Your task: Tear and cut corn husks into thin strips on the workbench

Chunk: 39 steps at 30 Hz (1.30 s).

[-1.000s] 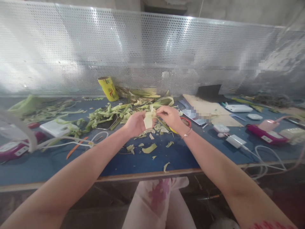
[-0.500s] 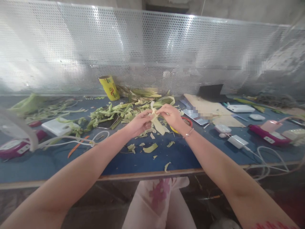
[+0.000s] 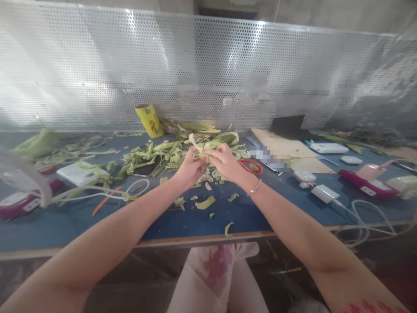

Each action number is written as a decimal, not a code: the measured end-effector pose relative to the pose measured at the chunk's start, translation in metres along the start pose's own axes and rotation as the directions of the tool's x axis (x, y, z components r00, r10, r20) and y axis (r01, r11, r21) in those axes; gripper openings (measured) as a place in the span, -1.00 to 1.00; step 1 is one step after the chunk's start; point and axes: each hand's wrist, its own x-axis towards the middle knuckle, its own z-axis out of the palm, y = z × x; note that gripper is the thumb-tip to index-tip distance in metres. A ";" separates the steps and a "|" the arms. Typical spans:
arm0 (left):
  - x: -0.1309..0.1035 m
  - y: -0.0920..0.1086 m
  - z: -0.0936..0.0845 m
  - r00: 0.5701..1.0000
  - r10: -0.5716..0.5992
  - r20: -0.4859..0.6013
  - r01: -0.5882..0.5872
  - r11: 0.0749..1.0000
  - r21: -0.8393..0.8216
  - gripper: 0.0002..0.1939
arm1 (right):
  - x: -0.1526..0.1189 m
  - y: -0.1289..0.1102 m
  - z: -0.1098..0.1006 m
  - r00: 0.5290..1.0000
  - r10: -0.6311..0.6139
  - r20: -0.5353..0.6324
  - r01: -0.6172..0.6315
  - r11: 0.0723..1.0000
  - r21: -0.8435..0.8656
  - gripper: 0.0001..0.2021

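A pale yellow-green leaf strip (image 3: 193,140), bent over on itself, is pinched between my two hands above the middle of the table. Its narrow end sticks up to the left, and my fingers hide most of the rest. My left hand (image 3: 190,170) grips it from the left with curled fingers. From the right, my right hand (image 3: 225,162) presses on it with thumb and fingers closed. Behind and left of my hands lies a pile of folded green leaf pieces (image 3: 143,155). Torn leaf scraps (image 3: 206,203) are scattered on the blue table (image 3: 195,224) in front.
A yellow tube (image 3: 150,121) leans at the back beside longer leaves. Red-handled scissors or a ring (image 3: 257,167) lie right of my hands. Chargers (image 3: 325,194), cables, magenta power strips (image 3: 368,184) and cardboard (image 3: 280,145) take up the right. A perforated metal panel (image 3: 208,65) closes the back.
Both hands have shifted slightly left and closer together. The wide end of the leaf strip, which hung down toward me, is now folded up among my fingers.
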 end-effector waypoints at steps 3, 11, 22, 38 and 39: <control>0.000 0.000 0.001 1.000 0.003 -0.015 -0.003 1.000 -0.005 -0.64 | -0.001 -0.008 -0.001 0.998 0.003 0.067 -0.004 1.000 0.023 -0.68; -0.004 -0.003 0.006 0.999 -0.024 0.040 0.021 0.997 0.079 -0.67 | 0.007 -0.008 -0.005 0.995 0.055 -0.081 -0.045 0.992 0.116 -0.82; -0.006 0.005 0.013 0.997 0.012 -0.072 0.003 0.981 0.194 -0.74 | 0.004 -0.005 0.003 0.967 -0.059 -0.249 0.102 0.981 0.164 -0.73; -0.001 0.000 0.008 0.977 0.151 -0.151 -0.109 0.961 0.253 -0.80 | 0.004 0.004 -0.014 0.963 -0.194 -0.189 0.205 0.978 0.041 -0.58; -0.001 0.001 0.008 0.977 0.149 -0.153 -0.108 0.962 0.251 -0.80 | 0.004 0.005 -0.014 0.961 -0.190 -0.203 0.202 0.978 0.043 -0.56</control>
